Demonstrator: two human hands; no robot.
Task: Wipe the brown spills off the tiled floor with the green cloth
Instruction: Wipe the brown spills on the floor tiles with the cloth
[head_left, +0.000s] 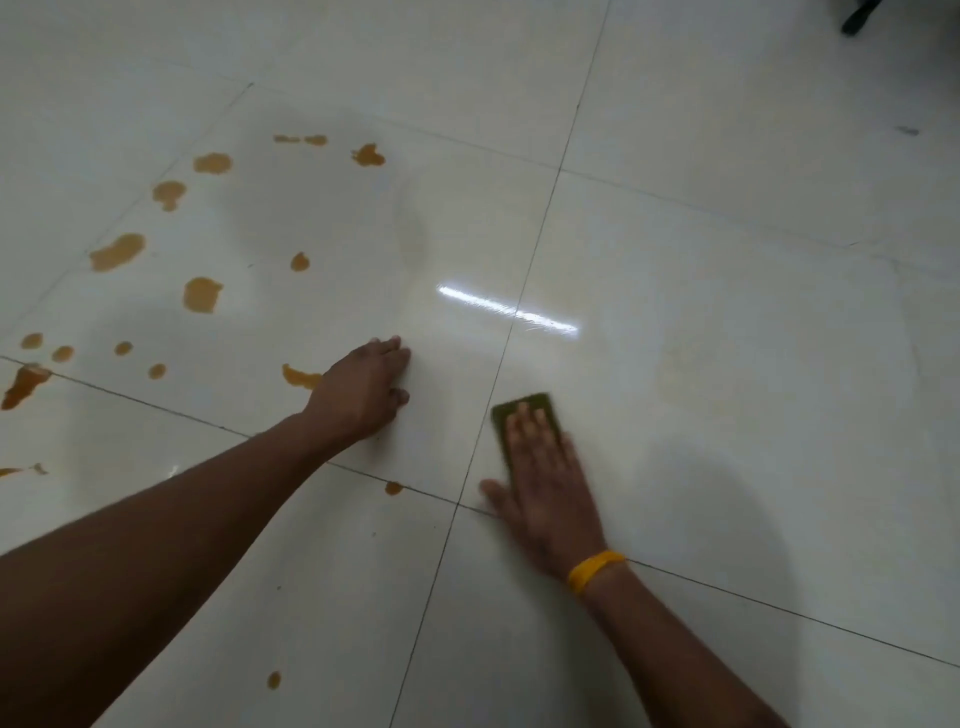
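**A:** Where was the cloth at that moment?

**B:** The small, folded rectangular green cloth (525, 410) lay flat on the glossy white tiled floor (727, 312), just right of the dark grout line that ran up the middle of the frame. I'll place everything else from that cloth.

**A:** And the hand on it?

**B:** The right hand (545, 486) pressed down on top of the cloth, palm flat. Its fingers (524, 428) were straight and close together over the near half of the cloth, and the thumb stuck out to the left, touching the tile. A yellow band (595, 569) circled that wrist.

**A:** The other hand?

**B:** The left hand (363, 392) rested on the floor to the left of the cloth, across the grout line and apart from it. Its fingers were held together with the tips on the tile; the thumb was tucked towards the cloth side.

**A:** The spills?

**B:** Irregular orange-brown liquid spills (201, 294) were scattered well to the left of the cloth and farther away, beyond the left hand. One streak (300, 376) lay just beside that hand's wrist. A small spot (393, 487) sat on the cross grout line to the left of the cloth and nearer the camera, and another droplet (274, 679) lay nearer still.

**A:** Anything beyond the cloth?

**B:** A bright streak of reflected light (506, 309) lay on the tile there. At the far right, a dark object (860, 15) touched the frame's edge; I couldn't tell what it was.
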